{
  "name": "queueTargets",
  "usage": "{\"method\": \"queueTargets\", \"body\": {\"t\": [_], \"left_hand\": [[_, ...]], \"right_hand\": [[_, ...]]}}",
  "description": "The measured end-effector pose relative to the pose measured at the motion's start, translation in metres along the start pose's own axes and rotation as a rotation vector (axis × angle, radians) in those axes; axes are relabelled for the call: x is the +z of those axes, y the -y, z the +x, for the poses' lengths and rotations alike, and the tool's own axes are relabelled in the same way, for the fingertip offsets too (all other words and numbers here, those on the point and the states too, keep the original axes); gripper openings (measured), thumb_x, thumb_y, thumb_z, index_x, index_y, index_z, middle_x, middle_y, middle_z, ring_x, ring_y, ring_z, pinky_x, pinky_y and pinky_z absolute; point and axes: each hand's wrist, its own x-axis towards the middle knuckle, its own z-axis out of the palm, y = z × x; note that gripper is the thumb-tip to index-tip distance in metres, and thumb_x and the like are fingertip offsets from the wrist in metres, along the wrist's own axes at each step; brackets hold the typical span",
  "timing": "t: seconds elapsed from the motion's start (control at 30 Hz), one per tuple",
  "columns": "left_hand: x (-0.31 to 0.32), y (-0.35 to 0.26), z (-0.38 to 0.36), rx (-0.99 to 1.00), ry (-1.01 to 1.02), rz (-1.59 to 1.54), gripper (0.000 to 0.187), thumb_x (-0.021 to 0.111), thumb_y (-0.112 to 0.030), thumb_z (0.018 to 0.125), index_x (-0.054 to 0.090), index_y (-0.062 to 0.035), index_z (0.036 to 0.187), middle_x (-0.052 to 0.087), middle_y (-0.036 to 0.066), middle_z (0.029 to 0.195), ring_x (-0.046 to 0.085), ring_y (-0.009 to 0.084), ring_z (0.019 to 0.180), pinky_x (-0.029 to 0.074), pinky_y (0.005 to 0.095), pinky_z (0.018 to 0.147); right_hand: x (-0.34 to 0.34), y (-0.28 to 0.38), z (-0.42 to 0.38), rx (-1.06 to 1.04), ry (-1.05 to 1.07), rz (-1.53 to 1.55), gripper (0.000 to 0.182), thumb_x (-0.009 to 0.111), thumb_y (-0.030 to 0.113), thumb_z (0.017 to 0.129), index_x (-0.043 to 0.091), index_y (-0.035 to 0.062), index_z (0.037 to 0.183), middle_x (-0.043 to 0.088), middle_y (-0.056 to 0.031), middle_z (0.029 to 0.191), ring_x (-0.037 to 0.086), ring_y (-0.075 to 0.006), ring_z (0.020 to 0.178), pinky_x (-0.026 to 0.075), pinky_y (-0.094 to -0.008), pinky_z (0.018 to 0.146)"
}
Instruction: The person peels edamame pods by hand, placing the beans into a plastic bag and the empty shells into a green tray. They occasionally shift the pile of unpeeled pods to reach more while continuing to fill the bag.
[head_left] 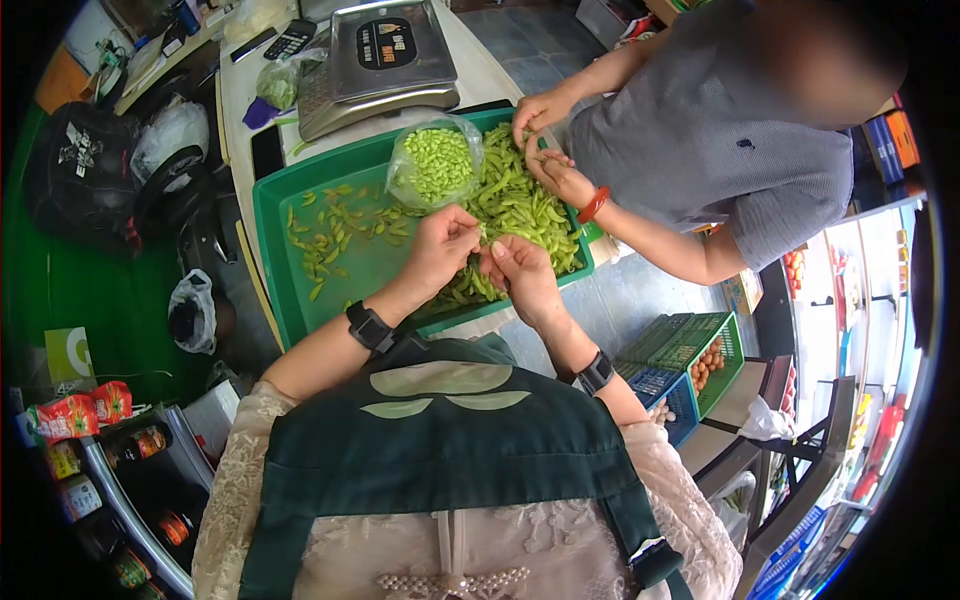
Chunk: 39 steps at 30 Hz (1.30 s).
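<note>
Over a green tray [290, 320] my left hand [440, 252] and my right hand [522, 275] come close together, fingertips pinched on a small green pod [483, 232]. Which fingers bear on the pod is partly hidden. Whole green pods [530, 215] are heaped in the tray's right part, just beyond and under my hands. Behind my left hand, a clear plastic bag [437, 163] holds shelled green beans. Scattered flat pods or husks [335, 235] lie on the tray's left side.
Across the tray's right end, a co-worker in a grey shirt [690, 150] has both hands over the pods. A metal scale [385, 60] stands behind the tray, beside a calculator [290, 40]. A phone [267, 155] lies left. Crates [725, 365] stand on the right floor.
</note>
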Motion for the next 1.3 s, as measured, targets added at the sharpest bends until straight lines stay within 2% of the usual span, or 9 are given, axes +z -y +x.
{"method": "queueTargets", "body": {"t": [0.07,0.23,0.37,0.57,0.7,0.77,0.93,1.17,1.3], "left_hand": [[0.003,-0.005,-0.004,-0.026,-0.006,-0.146,0.009,0.057,-0.008,0.091,0.054,-0.0006,0.094,0.057,0.001,0.073,0.044,0.0024,0.055,0.035,0.0179,0.047],[0.008,-0.015,-0.012,-0.029,0.016,-0.191,0.013,0.058,-0.015,0.093,0.056,-0.0026,0.097,0.057,-0.002,0.075,0.043,0.0009,0.057,0.032,0.0166,0.048],[0.004,-0.008,-0.013,-0.028,0.106,-0.186,0.014,0.061,-0.018,0.093,0.060,-0.0035,0.096,0.056,-0.004,0.074,0.041,0.0000,0.058,0.030,0.0161,0.048],[0.007,-0.013,-0.016,0.057,0.060,-0.104,0.011,0.061,-0.014,0.092,0.060,-0.0029,0.092,0.055,-0.004,0.071,0.040,0.0002,0.058,0.030,0.0167,0.049],[0.007,-0.010,-0.017,-0.015,0.020,-0.184,0.010,0.060,-0.012,0.092,0.059,-0.0029,0.090,0.054,-0.004,0.071,0.041,0.0006,0.058,0.030,0.0167,0.049],[0.008,-0.008,-0.018,-0.072,-0.022,-0.346,0.010,0.060,-0.012,0.092,0.058,-0.0029,0.088,0.054,-0.004,0.072,0.043,0.0007,0.059,0.031,0.0165,0.049],[0.007,-0.002,-0.019,-0.039,-0.021,-0.360,0.010,0.058,-0.012,0.093,0.058,-0.0028,0.089,0.056,-0.003,0.073,0.045,0.0011,0.058,0.031,0.0163,0.048],[0.010,-0.004,-0.016,-0.067,-0.038,-0.393,0.011,0.060,-0.013,0.093,0.060,-0.0029,0.088,0.054,-0.003,0.072,0.045,0.0016,0.057,0.031,0.0157,0.048],[0.015,-0.001,-0.007,-0.098,-0.081,-0.378,0.011,0.062,-0.014,0.091,0.061,-0.0035,0.088,0.054,-0.004,0.072,0.045,0.0017,0.059,0.032,0.0162,0.049]], "right_hand": [[0.003,0.003,-0.001,-0.023,-0.006,0.016,0.017,0.050,0.014,0.098,0.059,0.0002,0.092,0.058,-0.0028,0.071,0.041,-0.0059,0.055,0.034,-0.0199,0.049],[0.006,0.007,0.000,-0.017,-0.166,-0.075,0.019,0.054,0.015,0.096,0.062,0.0005,0.088,0.057,-0.0007,0.065,0.040,-0.0050,0.051,0.031,-0.0192,0.046],[0.003,0.002,0.000,0.006,-0.065,0.057,0.021,0.055,0.018,0.096,0.062,0.0010,0.086,0.056,-0.0007,0.063,0.039,-0.0052,0.049,0.030,-0.0191,0.045],[0.004,0.002,-0.001,0.005,-0.040,0.128,0.022,0.055,0.019,0.096,0.060,0.0020,0.083,0.054,-0.0010,0.061,0.039,-0.0060,0.048,0.029,-0.0192,0.045],[0.011,0.006,-0.002,0.031,0.010,0.274,0.021,0.053,0.019,0.097,0.058,0.0028,0.085,0.054,-0.0013,0.065,0.042,-0.0073,0.053,0.032,-0.0207,0.049],[0.016,0.005,-0.002,0.028,-0.002,0.309,0.020,0.051,0.019,0.098,0.058,0.0028,0.086,0.055,-0.0019,0.067,0.043,-0.0084,0.055,0.034,-0.0218,0.052],[0.022,-0.003,-0.002,0.077,0.054,0.557,0.018,0.049,0.018,0.098,0.054,0.0053,0.086,0.056,-0.0021,0.073,0.044,-0.0104,0.059,0.035,-0.0234,0.055],[0.008,0.004,0.000,0.089,0.004,0.402,0.015,0.051,0.016,0.096,0.057,0.0032,0.093,0.059,-0.0051,0.077,0.047,-0.0109,0.060,0.036,-0.0214,0.055],[0.002,0.007,-0.003,0.134,-0.103,0.435,0.011,0.054,0.009,0.089,0.059,0.0016,0.095,0.063,-0.0101,0.080,0.049,-0.0110,0.061,0.036,-0.0215,0.052]]}}
